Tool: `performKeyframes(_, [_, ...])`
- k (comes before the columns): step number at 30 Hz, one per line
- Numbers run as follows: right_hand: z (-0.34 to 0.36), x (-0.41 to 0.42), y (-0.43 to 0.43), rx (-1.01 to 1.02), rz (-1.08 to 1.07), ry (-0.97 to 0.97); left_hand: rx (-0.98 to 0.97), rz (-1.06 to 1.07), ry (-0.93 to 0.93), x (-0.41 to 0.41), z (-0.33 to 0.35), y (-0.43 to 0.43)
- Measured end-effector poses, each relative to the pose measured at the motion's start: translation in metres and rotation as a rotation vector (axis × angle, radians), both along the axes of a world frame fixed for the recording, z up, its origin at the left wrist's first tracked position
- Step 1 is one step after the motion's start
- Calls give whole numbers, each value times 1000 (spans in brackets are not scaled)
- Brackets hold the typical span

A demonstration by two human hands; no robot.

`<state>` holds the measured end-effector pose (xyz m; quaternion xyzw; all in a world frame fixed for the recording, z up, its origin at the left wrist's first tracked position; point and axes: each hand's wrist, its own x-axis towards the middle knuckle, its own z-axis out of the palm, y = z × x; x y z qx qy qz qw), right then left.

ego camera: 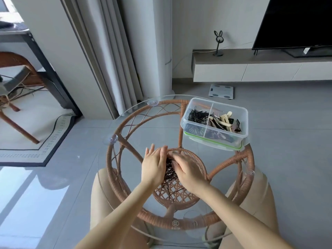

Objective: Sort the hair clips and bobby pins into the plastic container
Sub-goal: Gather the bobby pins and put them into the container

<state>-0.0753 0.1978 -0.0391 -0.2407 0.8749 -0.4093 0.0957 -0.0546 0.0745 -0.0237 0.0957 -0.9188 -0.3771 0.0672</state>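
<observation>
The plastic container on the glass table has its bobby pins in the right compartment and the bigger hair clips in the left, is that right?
Not quite: the sides are swapped. In the head view the plastic container holds the black bobby pins in its left compartment and the bigger hair clips in its right. It does sit on the glass table.

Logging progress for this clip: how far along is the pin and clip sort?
Mostly done, by the look of it. Done: the plastic container holds black bobby pins in its left compartment and hair clips in its right. In hand: the left hand and right hand are gathering a loose pile of dark pins on the glass table. Left: moving that pile into the container; no other loose items show.
</observation>
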Motion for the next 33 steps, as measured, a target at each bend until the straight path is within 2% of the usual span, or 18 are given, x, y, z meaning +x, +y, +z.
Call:
performKeyframes(4, [23,16,20,-180,-38,-163,276,38,-7,2,8,3])
performKeyframes(6, [31,17,37,-208,-92,-117,304,2,-28,5,15,-5])
performKeyframes(8, [34,19,58,-95,-156,-15,13,-11,-36,10,19,-18])
performKeyframes(10, [37,21,75,172,-137,35,-290,-21,-156,20,26,-28])
performKeyframes(12, [35,26,80,417,-34,62,-410,-82,-298,31,32,-31])
performKeyframes(13, [33,28,77,475,13,74,-455,-129,-335,36,34,-29])
performKeyframes(17, [22,25,52,482,106,174,-608,-266,-322,45,30,-8])
performKeyframes(22, [29,3,38,415,95,86,-510,-238,-374,32,30,-3])
performKeyframes(29, [33,-5,24,438,159,151,-429,-284,-307,23,31,-4])
performKeyframes(33, [37,-10,26,382,196,129,-396,-306,-303,19,38,-14])
